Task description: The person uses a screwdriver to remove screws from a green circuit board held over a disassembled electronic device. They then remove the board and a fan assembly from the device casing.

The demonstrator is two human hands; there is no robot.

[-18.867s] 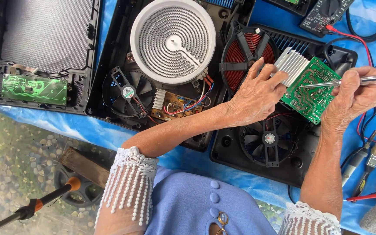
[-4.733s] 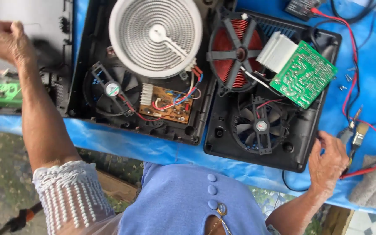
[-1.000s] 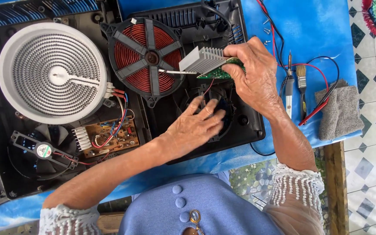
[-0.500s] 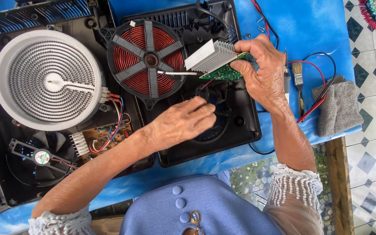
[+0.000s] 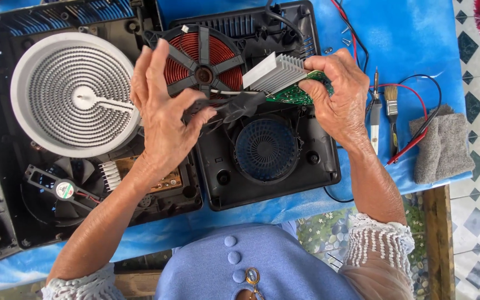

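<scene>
My left hand (image 5: 165, 119) is raised over the open black cooker housing (image 5: 318, 166) and pinches a black cooling fan (image 5: 237, 104) by its edge. The fan hangs clear of the round vent grille (image 5: 266, 149) in the housing floor. My right hand (image 5: 337, 97) grips a green circuit board (image 5: 300, 93) that carries a ribbed aluminium heat sink (image 5: 276, 72), held tilted above the housing's right side. A red copper coil (image 5: 201, 69) under a black spoked frame sits at the housing's far end, partly behind my left fingers.
A white spiral heating plate (image 5: 76, 94) lies in a second open housing on the left, with a small fan (image 5: 65, 190) and a brown board below it. To the right on the blue cover lie a brush (image 5: 391, 108), a thin probe tool (image 5: 374, 114), red and black leads and a grey cloth (image 5: 443, 147).
My left hand has lifted off the housing floor with the black fan, which uncovers the round vent grille. My right hand keeps hold of the board and heat sink.
</scene>
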